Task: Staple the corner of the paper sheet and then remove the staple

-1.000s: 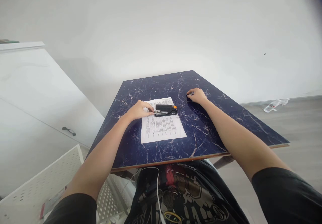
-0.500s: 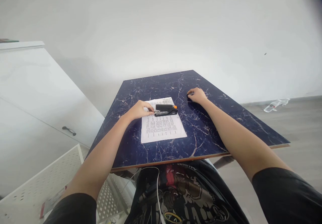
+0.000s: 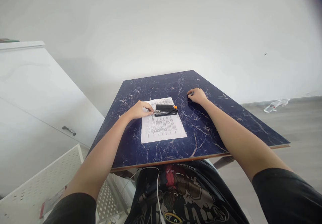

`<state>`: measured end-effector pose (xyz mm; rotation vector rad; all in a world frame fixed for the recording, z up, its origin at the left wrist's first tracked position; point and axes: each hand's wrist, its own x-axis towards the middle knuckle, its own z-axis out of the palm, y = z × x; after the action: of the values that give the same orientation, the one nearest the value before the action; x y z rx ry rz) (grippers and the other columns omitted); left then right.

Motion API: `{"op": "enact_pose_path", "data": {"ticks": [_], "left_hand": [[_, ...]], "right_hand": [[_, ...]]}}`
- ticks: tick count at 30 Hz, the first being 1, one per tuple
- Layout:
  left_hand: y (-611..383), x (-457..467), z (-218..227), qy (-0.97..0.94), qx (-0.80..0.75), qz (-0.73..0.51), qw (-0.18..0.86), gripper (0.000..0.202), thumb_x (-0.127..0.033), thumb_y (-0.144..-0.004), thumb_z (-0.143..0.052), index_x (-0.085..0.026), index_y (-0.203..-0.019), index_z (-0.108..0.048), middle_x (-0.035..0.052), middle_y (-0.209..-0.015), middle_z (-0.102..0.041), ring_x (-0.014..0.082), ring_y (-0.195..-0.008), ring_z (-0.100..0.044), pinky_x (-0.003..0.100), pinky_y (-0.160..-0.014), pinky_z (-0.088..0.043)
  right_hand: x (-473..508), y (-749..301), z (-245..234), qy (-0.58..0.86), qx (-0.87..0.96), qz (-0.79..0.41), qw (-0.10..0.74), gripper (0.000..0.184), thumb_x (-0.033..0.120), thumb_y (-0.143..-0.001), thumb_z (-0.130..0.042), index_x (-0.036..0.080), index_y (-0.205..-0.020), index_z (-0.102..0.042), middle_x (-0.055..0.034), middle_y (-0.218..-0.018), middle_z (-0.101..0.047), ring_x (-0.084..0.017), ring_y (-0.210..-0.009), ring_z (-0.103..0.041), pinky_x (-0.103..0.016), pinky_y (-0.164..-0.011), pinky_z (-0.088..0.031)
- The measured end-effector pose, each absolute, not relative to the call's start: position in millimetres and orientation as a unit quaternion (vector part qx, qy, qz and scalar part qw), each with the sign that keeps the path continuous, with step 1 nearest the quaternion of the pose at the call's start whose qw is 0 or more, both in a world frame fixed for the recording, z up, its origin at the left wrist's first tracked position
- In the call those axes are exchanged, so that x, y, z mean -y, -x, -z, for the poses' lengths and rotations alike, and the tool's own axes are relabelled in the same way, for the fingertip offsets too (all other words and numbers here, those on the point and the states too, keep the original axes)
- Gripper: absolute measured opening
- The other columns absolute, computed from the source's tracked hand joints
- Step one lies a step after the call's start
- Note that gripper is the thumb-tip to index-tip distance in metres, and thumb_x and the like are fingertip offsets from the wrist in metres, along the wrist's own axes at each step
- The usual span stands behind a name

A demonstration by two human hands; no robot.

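Observation:
A black stapler (image 3: 166, 110) with an orange piece at its right end lies across printed sheets of paper (image 3: 164, 130). From the left, my left hand (image 3: 141, 109) reaches over the paper, its thumb and fingertips pinched at the stapler's left end, where the metal part shows. Whether anything small is between those fingertips is too fine to see. Farther back to the right, my right hand (image 3: 198, 95) rests low on the table, fingers curled around a small dark object (image 3: 191, 93). Most of that object is hidden by the fingers.
The dark blue marbled table (image 3: 151, 155) stands close to a white wall. At left are a white cabinet (image 3: 50, 93) with a dark handle and a perforated white rack (image 3: 60, 167). A white cable (image 3: 158, 190) hangs over my lap. Clear plastic packaging (image 3: 276, 105) lies on the floor at right.

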<state>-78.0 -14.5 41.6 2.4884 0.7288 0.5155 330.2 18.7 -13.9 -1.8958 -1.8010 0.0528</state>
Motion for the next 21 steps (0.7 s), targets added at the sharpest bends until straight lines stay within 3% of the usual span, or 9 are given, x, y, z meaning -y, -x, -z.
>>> {"op": "enact_pose_path", "data": {"ticks": [5, 9, 11, 14, 16, 21], "left_hand": [[91, 5, -41, -0.91, -0.224, -0.158, 0.312, 0.042, -0.009, -0.082, -0.061, -0.025, -0.118, -0.074, 0.0081, -0.119, -0.077, 0.0221, -0.108, -0.073, 0.039, -0.095, -0.056], [99, -1, -37, -0.9, -0.238, -0.14, 0.338, 0.047, -0.015, -0.085, -0.066, -0.025, -0.131, -0.066, 0.0102, -0.125, -0.075, 0.0235, -0.117, -0.071, 0.043, -0.1, -0.054], [101, -2, -34, -0.892, -0.259, -0.135, 0.345, 0.046, -0.02, -0.088, -0.067, -0.027, -0.134, -0.064, 0.0096, -0.125, -0.075, 0.0237, -0.119, -0.07, 0.044, -0.102, -0.053], [100, -4, -29, -0.887, -0.282, -0.141, 0.338, 0.041, -0.024, -0.09, -0.068, -0.027, -0.131, -0.066, 0.0085, -0.12, -0.077, 0.0238, -0.116, -0.071, 0.044, -0.101, -0.052], [96, -4, -25, -0.888, -0.293, -0.16, 0.316, 0.039, -0.026, -0.088, -0.071, -0.027, -0.128, -0.068, 0.0079, -0.114, -0.079, 0.0237, -0.11, -0.073, 0.044, -0.1, -0.052], [73, 3, -17, -0.886, -0.301, -0.235, 0.263, 0.038, -0.02, -0.083, -0.077, -0.024, -0.119, -0.067, 0.0056, -0.107, -0.079, 0.0204, -0.096, -0.073, 0.039, -0.097, -0.052]], "right_hand": [[-15, -325, 10, 0.692, 0.638, 0.018, 0.337, 0.024, 0.021, -0.082, -0.067, 0.015, -0.101, -0.081, -0.0149, -0.117, -0.069, -0.03, -0.108, -0.066, -0.041, -0.107, -0.048], [-2, -308, -6, 0.6, 0.695, -0.045, 0.395, 0.025, 0.035, -0.089, -0.066, 0.017, -0.101, -0.078, -0.0123, -0.114, -0.071, -0.027, -0.097, -0.067, -0.041, -0.098, -0.051], [8, -294, -16, 0.505, 0.768, -0.15, 0.365, 0.032, 0.045, -0.092, -0.065, 0.02, -0.107, -0.077, -0.0097, -0.112, -0.074, -0.026, -0.099, -0.067, -0.04, -0.093, -0.052], [26, -269, -28, 0.36, 0.848, -0.27, 0.28, 0.041, 0.052, -0.091, -0.066, 0.024, -0.121, -0.074, -0.0086, -0.126, -0.071, -0.026, -0.109, -0.065, -0.038, -0.091, -0.052], [35, -253, -31, 0.316, 0.875, -0.279, 0.239, 0.044, 0.052, -0.089, -0.071, 0.024, -0.123, -0.072, -0.0092, -0.126, -0.07, -0.025, -0.106, -0.065, -0.037, -0.087, -0.051], [40, -227, -23, 0.349, 0.896, -0.202, 0.185, 0.031, 0.045, -0.087, -0.072, 0.018, -0.1, -0.068, -0.0055, -0.089, -0.069, -0.019, -0.074, -0.058, -0.032, -0.065, -0.042]]}}
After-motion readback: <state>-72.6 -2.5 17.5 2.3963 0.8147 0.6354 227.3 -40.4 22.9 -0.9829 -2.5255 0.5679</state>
